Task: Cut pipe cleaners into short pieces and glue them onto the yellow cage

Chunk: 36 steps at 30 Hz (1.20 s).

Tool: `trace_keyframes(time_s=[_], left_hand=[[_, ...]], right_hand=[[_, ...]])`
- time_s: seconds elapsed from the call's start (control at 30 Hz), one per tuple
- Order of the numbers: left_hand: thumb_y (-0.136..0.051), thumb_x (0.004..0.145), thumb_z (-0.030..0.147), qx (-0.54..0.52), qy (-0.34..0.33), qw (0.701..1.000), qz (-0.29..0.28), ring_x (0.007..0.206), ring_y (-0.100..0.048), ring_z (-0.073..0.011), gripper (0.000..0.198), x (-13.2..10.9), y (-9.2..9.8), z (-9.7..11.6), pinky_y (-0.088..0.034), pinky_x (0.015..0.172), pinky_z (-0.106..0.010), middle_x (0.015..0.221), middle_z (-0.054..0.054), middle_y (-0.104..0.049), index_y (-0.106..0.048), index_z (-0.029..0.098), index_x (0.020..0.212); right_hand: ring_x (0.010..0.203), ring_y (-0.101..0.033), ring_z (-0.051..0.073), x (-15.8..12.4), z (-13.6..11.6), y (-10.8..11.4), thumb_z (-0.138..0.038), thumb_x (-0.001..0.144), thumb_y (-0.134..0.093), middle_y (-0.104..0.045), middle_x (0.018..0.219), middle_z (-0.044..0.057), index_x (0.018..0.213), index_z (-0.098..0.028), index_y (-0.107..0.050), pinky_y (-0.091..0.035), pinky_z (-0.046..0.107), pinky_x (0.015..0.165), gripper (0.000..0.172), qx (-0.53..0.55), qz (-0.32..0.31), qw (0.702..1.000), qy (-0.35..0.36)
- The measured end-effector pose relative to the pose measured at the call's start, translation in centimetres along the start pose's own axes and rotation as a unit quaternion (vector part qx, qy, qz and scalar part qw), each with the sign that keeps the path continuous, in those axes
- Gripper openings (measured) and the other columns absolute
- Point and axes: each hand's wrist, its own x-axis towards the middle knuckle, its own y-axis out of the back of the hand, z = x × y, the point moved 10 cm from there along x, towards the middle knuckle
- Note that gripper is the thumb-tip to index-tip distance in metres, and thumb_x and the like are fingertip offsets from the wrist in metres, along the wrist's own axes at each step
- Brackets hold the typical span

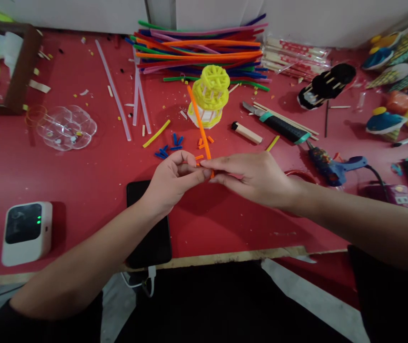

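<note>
Back wall [82, 14]: pale, rising behind the far edge of the desk.
Desk [93, 186]: red-topped, with a worn pale strip along its near edge; tiny scraps scatter over its far left part.
Room to move: from my remote seat I see red surface from the right hand [261, 176] back to the near edge, while a black slab [150, 233] lies partly beneath the left hand [170, 181] and its forearm, reaching that edge.
Stem bundle [197, 56]: many-coloured fuzzy lengths laid along the far edge.
Hands: they meet near the desk's middle; my right one pinches the lower end of the orange stem [199, 116] between thumb and fingers. My left fingertips come together just beside it, but I cannot tell what they grasp.
Yellow tiered piece [211, 90]: upright, between my hands and the bundle.
Glue gun [327, 164]: toward the right edge, beyond my right wrist.
White device [27, 233]: near the near edge, well left, green lights showing.
Orange stem: tilted, rising from my fingertips toward the far edge, its upper end in front of the tiered piece's left side.
Blue cut bits [175, 140]: clustered just beyond my left fingers.
</note>
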Motion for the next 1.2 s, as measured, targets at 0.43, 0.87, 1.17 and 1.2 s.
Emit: trace_keyframes(time_s=[0.43,0.87,1.17,1.2], left_hand=[[-0.095,0.059,0.020,0.007,0.000,1.000,0.015,0.066,-0.068,-0.0073,0.036,-0.2,0.1,0.3,-0.053,0.067,-0.018,0.070,0.005,-0.073,-0.061,0.017,0.071],[-0.096,0.059,0.020,0.007,-0.025,1.000,0.011,0.071,-0.075,-0.0119,0.036,-0.3,0.1,0.6,-0.058,0.075,-0.021,0.068,0.004,-0.073,-0.062,0.018,0.072],[-0.098,0.056,0.027,0.038,0.000,0.999,0.010,0.075,-0.076,-0.0151,0.039,-0.1,0.4,0.0,-0.059,0.076,-0.025,0.073,0.000,-0.077,-0.062,0.018,0.070],[-0.098,0.056,0.026,0.043,0.003,0.999,0.006,0.075,-0.076,-0.0153,0.039,-0.1,0.4,0.0,-0.060,0.077,-0.025,0.073,0.000,-0.077,-0.062,0.018,0.071]], right_hand=[[0.093,-0.079,0.016,-0.1,0.7,0.1,-0.015,0.096,-0.062,-0.082,0.108,0.003,0.123,-0.020,-0.074,-0.061,0.024,0.084,0.030,0.037,0.006,0.998,-0.058],[0.097,-0.078,0.015,-0.4,-1.3,0.3,-0.017,0.099,-0.059,-0.082,0.107,0.004,0.117,-0.019,-0.073,-0.061,0.023,0.087,0.023,-0.059,0.065,0.995,0.044],[0.092,-0.079,0.015,-0.3,-0.8,0.1,-0.019,0.097,-0.058,-0.082,0.105,0.000,0.110,-0.024,-0.074,-0.062,0.024,0.082,0.021,-0.072,0.065,0.995,0.000],[0.092,-0.079,0.016,-0.4,-0.7,0.0,-0.019,0.096,-0.059,-0.082,0.106,0.000,0.110,-0.024,-0.074,-0.062,0.025,0.083,0.021,-0.067,0.066,0.996,-0.003]])
